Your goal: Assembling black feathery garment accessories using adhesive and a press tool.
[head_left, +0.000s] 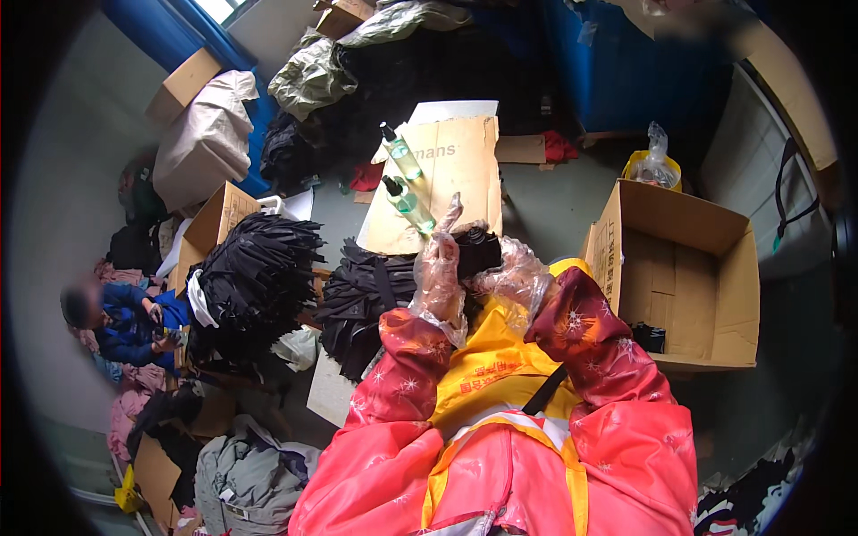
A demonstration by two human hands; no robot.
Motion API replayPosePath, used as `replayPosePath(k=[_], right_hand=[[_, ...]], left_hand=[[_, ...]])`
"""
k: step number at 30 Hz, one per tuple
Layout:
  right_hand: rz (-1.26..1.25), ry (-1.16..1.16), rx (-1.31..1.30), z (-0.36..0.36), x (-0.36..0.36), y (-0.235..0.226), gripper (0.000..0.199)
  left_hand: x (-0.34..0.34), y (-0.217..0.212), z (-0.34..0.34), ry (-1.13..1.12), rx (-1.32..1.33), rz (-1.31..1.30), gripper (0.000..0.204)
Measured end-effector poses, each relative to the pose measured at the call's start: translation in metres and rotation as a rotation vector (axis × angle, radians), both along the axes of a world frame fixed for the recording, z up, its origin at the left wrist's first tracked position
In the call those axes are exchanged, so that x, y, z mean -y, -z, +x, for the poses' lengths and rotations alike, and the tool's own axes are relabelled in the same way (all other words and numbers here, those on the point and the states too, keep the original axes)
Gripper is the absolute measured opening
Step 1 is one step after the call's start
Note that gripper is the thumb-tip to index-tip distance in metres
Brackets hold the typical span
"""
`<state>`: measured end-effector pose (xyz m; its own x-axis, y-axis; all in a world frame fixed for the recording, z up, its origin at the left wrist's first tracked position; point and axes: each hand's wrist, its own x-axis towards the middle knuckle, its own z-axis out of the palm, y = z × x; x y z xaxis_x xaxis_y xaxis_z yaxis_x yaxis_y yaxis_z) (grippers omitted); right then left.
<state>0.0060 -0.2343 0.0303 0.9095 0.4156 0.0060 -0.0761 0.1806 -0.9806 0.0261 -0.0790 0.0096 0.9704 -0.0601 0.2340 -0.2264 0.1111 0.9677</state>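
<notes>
Clear plastic gloves cover both my hands. Between them is a small bundle of black fabric strips [478,252] above my lap. My left hand [438,275] presses on the bundle's left side, one finger pointing up. On the opposite side my right hand [517,272] is closed round the bundle, its fingertips partly hidden. Just left of my left hand lies a pile of black fabric strips [353,299]. Beyond my hands, two spray bottles [411,207] of pale green liquid lie on a flattened cardboard sheet [465,183].
An open cardboard box [688,295] stands at my right, a small black item inside. To the left is a big bundle of black strips [259,272] tied with a white band. A co-worker in blue [134,322] sits at far left near piled clothes. Grey garments [246,478] lie lower left.
</notes>
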Motion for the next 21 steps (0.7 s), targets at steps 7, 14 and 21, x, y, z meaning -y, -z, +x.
replayPosePath(k=[7, 14, 21], right_hand=[[0.238, 0.017, -0.15, 0.013, 0.01, 0.042, 0.049], [0.209, 0.084, -0.184, -0.008, 0.006, 0.071, 0.047], [0.235, 0.174, -0.243, -0.064, 0.009, 0.071, 0.046]], left_hand=[[-0.009, 0.01, -0.017, 0.251, -0.444, -0.586, 0.071], [-0.002, 0.025, -0.041, 0.315, -0.548, -0.425, 0.04], [-0.001, 0.066, -0.066, 0.348, -0.655, -0.527, 0.033]])
